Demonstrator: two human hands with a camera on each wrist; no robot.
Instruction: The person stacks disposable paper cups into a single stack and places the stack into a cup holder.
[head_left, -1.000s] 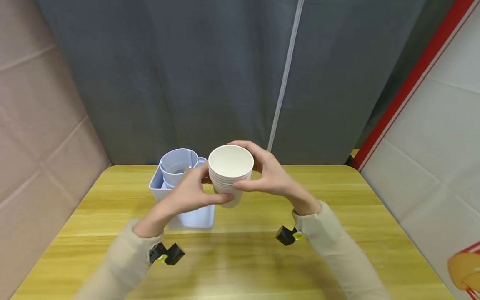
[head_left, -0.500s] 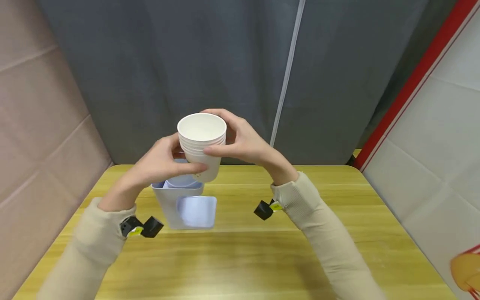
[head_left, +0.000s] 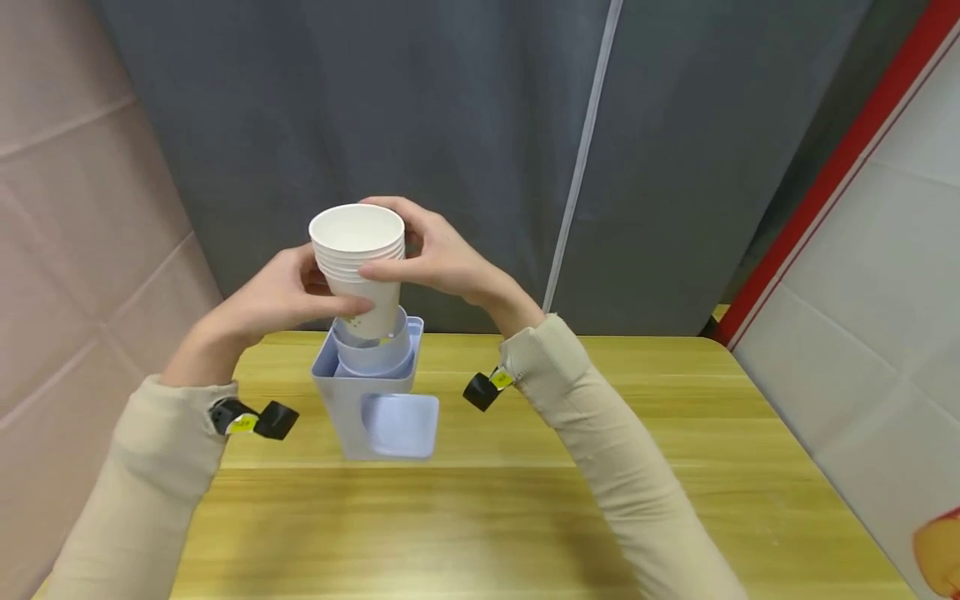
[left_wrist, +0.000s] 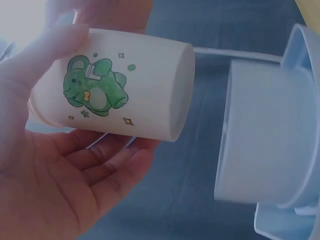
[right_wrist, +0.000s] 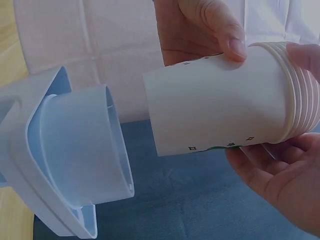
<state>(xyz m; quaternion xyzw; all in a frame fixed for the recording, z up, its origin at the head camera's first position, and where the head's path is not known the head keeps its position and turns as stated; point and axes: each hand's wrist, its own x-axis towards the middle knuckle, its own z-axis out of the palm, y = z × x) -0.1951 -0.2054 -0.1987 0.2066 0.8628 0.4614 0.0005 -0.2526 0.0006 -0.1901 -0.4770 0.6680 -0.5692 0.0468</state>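
Observation:
A stack of white paper cups, nested with several rims showing, is held between both hands. My left hand grips it low on the left, thumb across the front. My right hand grips the upper right near the rims. A green cartoon bear is printed on the outer cup in the left wrist view. Just below the stack stands a pale blue cup dispenser with a round open tube on top. In both wrist views a gap separates the stack's bottom from the tube's rim.
The dispenser stands on a wood-grain table near its back left, with a tray-like ledge at its front. A grey curtain hangs behind. Pale fabric walls flank the table.
Both hands have carried the cup stack up and left, from in front of the table's middle to above the dispenser's tube. The grip looks the same throughout.

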